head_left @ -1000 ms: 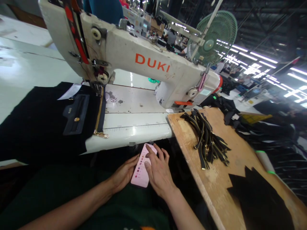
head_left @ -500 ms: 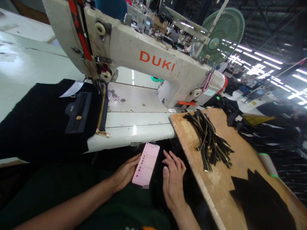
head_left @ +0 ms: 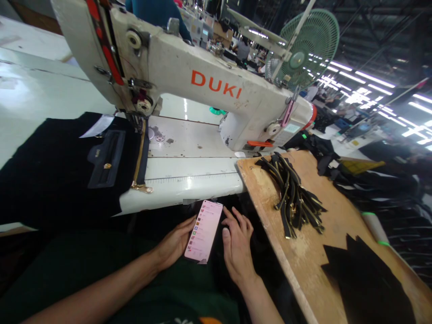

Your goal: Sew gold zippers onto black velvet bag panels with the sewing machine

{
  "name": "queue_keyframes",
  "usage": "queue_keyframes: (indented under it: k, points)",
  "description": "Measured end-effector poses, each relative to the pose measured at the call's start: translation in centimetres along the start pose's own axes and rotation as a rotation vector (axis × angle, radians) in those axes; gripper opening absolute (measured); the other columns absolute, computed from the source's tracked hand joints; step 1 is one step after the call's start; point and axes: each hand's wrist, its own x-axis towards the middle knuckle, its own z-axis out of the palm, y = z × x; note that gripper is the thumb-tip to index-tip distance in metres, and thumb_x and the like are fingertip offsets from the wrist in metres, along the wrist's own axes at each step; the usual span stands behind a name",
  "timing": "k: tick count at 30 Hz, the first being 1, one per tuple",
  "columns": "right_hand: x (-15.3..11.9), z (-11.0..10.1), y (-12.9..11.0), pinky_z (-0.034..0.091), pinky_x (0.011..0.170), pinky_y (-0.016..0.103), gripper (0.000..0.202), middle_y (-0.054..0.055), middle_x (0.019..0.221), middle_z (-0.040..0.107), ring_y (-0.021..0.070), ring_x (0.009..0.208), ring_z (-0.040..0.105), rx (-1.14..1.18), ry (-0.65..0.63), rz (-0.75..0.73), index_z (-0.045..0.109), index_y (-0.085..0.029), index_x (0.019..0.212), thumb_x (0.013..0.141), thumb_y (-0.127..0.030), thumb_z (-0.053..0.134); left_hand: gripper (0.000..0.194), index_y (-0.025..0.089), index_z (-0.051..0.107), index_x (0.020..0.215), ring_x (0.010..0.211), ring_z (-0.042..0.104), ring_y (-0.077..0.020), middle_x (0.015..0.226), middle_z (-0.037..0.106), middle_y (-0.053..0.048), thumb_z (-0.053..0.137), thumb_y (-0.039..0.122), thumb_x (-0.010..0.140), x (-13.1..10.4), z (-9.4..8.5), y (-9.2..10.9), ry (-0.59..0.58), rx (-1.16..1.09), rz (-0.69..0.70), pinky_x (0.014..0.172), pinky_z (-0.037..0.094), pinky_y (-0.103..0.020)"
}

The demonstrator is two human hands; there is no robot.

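Observation:
A smartphone with a lit pinkish screen showing a list is held over my lap. Its left edge rests in my left hand, which is closed around it; the fingers behind the phone are hidden. Just right of the phone is my right hand, fingers apart and slightly bent, the index fingertip close to the upper right edge. Whether that fingertip touches the phone I cannot tell. Beyond both hands stands a sewing machine marked DUKI. Under its needle area lies black fabric with a gold zipper along its edge.
On the right, a wooden board carries a bundle of black-and-gold zippers and dark cut fabric pieces. A thread cone lies by its far edge. Behind the machine are a green fan and people at other workstations.
My right hand has moved slightly left, closer to the phone. The list on the screen now shows different entries. The whole view has shifted a little; my left hand still holds the phone.

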Motion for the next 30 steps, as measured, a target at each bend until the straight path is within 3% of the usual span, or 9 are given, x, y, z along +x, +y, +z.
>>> queue_keyframes:
  k: [7, 14, 25, 30]
  points:
    - [-0.31, -0.45, 0.79, 0.019, 0.116, 0.048, 0.02, 0.001, 0.145, 0.06, 0.0215, 0.146, 0.035, 0.01, 0.038, -0.029, 0.051, -0.026, 0.104, 0.108, -0.024, 0.031, 0.041, 0.021, 0.066, 0.136, 0.124, 0.064, -0.0273, 0.138, 0.066, -0.011, 0.069, 0.029, 0.096, -0.06, 0.02, 0.12, 0.001, -0.008, -0.006, 0.102, 0.05, -0.034]
    - [-0.2, -0.27, 0.92, 0.021, 0.116, 0.05, 0.022, 0.001, 0.147, 0.058, 0.0225, 0.146, 0.036, -0.028, 0.03, -0.034, 0.052, -0.026, 0.106, 0.108, -0.026, 0.03, 0.04, 0.022, 0.064, 0.137, 0.12, 0.066, -0.0265, 0.136, 0.067, -0.012, 0.067, 0.027, 0.098, -0.12, -0.03, 0.15, -0.004, -0.009, -0.012, 0.101, 0.051, -0.035]
    - [0.4, -0.24, 0.45, 0.02, 0.116, 0.054, 0.019, 0.002, 0.153, 0.053, 0.0256, 0.149, 0.031, -0.066, -0.086, -0.065, 0.053, -0.025, 0.112, 0.109, -0.027, 0.034, 0.043, 0.021, 0.061, 0.14, 0.128, 0.061, -0.0293, 0.14, 0.065, -0.013, 0.066, 0.028, 0.098, 0.04, -0.06, 0.1, -0.012, -0.019, -0.014, 0.104, 0.05, -0.039]
    - [0.08, -0.4, 0.45, 0.019, 0.117, 0.051, 0.024, 0.005, 0.151, 0.055, 0.023, 0.148, 0.034, -0.031, 0.038, -0.065, 0.051, -0.025, 0.107, 0.11, -0.029, 0.027, 0.042, 0.021, 0.063, 0.139, 0.126, 0.063, -0.0288, 0.139, 0.065, -0.012, 0.068, 0.028, 0.097, -0.09, 0.12, 0.22, 0.006, -0.013, -0.014, 0.103, 0.05, -0.037]
